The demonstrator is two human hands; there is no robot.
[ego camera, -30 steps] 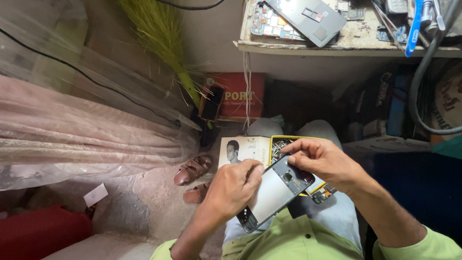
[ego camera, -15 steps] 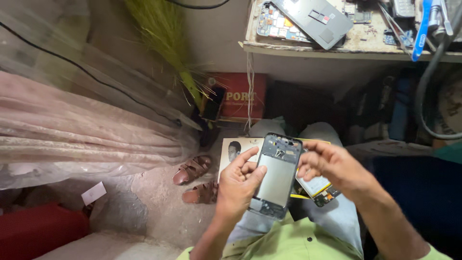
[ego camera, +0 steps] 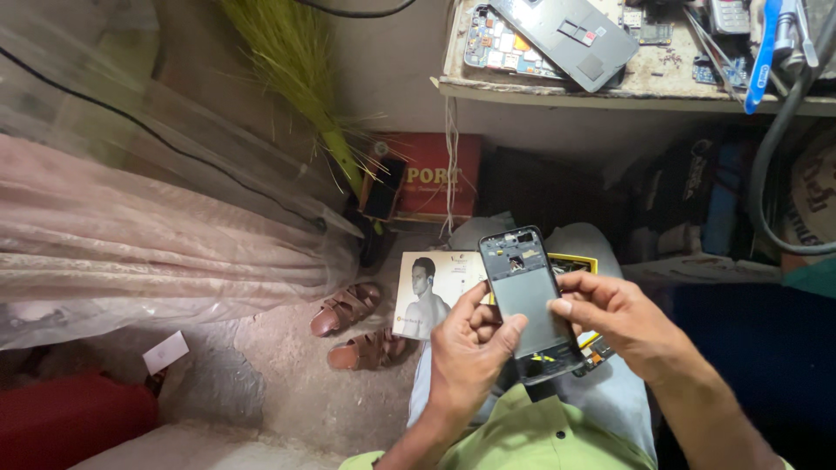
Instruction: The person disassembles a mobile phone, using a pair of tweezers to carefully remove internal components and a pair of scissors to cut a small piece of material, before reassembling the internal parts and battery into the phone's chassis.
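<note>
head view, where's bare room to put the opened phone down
Bare dirt floor lies free between the brown sandals, the pale plastic sheet and the red object. The lap is crowded: a printed card, both hands and the opened phone. The workbench above is cluttered with phone parts and tools.

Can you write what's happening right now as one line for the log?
left hand: holds opened phone | right hand: fingers on phone's right edge | phone: upright over lap | under it: booklet

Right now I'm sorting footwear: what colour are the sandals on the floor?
Brown, both sandals, seen in the head view.
</note>
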